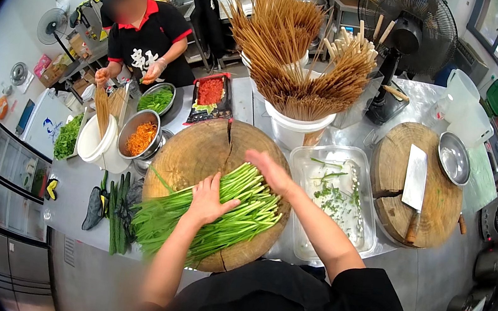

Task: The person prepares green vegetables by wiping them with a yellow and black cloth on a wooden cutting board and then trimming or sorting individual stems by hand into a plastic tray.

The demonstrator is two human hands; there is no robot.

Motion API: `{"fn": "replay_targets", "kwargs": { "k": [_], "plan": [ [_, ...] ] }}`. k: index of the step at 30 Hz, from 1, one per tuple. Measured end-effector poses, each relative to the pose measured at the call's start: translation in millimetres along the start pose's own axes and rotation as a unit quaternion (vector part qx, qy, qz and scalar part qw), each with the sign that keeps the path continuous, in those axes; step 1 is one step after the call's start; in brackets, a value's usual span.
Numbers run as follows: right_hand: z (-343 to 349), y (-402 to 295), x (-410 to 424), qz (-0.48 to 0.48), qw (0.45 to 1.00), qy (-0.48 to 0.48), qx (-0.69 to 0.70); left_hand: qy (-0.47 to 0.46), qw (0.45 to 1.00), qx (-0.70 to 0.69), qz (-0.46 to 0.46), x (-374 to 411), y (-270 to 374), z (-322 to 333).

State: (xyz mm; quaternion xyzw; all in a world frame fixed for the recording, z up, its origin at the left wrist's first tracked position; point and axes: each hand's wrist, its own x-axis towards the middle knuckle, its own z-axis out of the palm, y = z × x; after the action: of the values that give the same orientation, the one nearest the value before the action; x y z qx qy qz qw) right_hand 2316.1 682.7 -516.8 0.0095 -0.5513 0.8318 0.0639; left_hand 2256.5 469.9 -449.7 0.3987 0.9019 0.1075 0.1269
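A large heap of green garlic chives (227,209) lies across a round wooden chopping block (183,146) in front of me, pale stem ends to the right, leaves over the left edge. On top of the stems rests my left hand (210,200), palm down, fingers apart, not closed round them. At the upper end of the stem ends is my right hand (270,173), flat and slightly blurred, fingers stretched; whether it touches them I cannot tell. A cleaver (415,179) and a steel bowl (454,158) lie on a second chopping block (440,220) at the right.
Right of the heap is a clear plastic tray (298,162) with green scraps. Beyond stand buckets (290,130) of skewers. Left are cucumbers (116,218), gloves (95,208), a bowl of shredded carrot (140,138) and a white bucket (102,149). Across the table stands a co-worker (145,41).
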Motion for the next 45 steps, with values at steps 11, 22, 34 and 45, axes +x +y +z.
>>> {"fn": "replay_targets", "kwargs": {
  "k": [11,22,34,45],
  "plan": [
    [-18.8,0.3,9.3,-0.008,0.920,0.210,-0.330,0.028,0.999,-0.006,0.027,-3.7,1.4,-0.7],
    [-11.0,-27.1,34.1,-0.025,0.844,-0.061,-0.532,0.091,0.994,-0.003,0.068,-11.4,2.1,1.8],
    [19.4,-17.3,-18.3,-0.009,0.938,0.120,-0.324,0.065,0.996,0.033,0.050,5.8,-8.9,8.2],
    [33.1,-47.2,-87.9,-0.014,0.884,0.126,-0.450,0.032,0.999,-0.002,0.014,21.1,-19.5,6.4]
  ]
}}
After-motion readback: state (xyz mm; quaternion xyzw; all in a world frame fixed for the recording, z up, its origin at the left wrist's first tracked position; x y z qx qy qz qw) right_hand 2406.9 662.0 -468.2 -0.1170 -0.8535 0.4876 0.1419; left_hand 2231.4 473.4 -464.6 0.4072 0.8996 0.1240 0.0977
